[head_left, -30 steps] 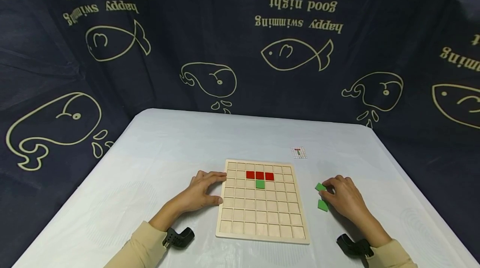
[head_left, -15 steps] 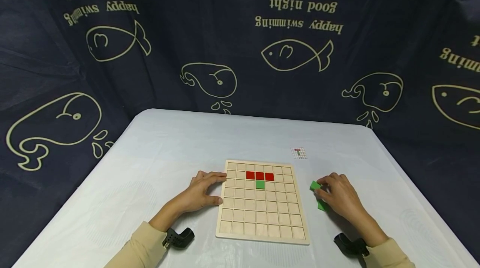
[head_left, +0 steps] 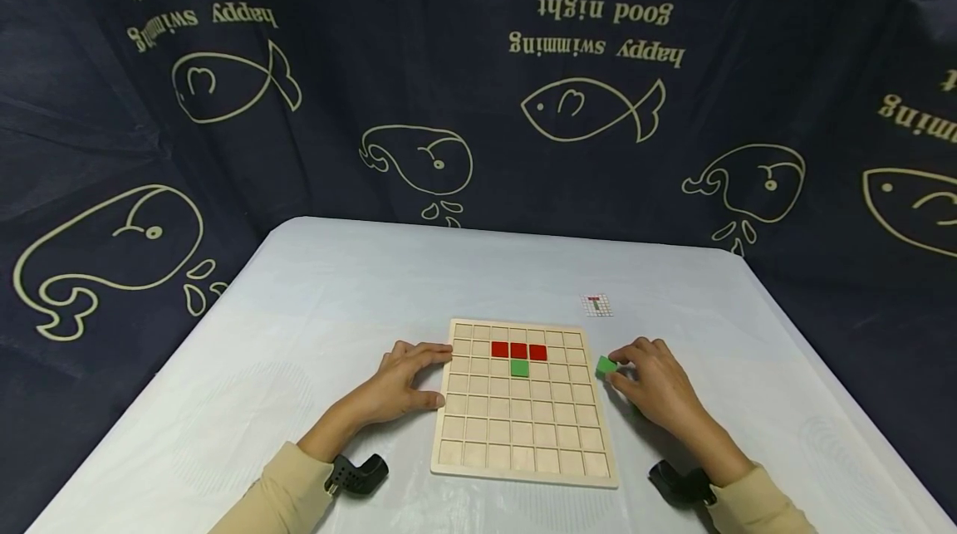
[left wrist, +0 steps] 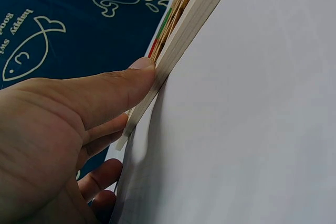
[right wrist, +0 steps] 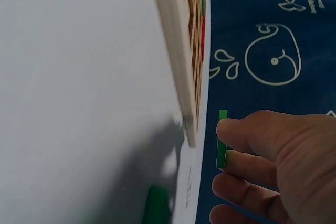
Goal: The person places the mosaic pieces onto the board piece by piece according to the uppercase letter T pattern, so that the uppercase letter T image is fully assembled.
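Note:
A square green tile [head_left: 606, 367], seen edge-on in the right wrist view, is pinched between the thumb and a finger of my right hand [head_left: 658, 380]. It is held just off the right edge of the wooden grid board [head_left: 508, 433]. My left hand [head_left: 396, 384] rests against the board's left edge, its thumb touching the side in the left wrist view. Three red tiles [head_left: 518, 350] sit in a row in the grid, with one green tile [head_left: 519, 368] below the middle one. Another green piece [right wrist: 156, 205] lies on the table in the right wrist view; the hand hides it from the head view.
A small printed card [head_left: 596, 306] with a coloured grid pattern lies beyond the board's far right corner. White covering spreads over the table [head_left: 359, 285]. Behind it hangs a dark blue curtain [head_left: 329, 177] with fish and whale drawings.
My right hand has picked up a green tile and carried it left toward the board. The second green piece has gone out of sight behind it. My left hand has stayed in place.

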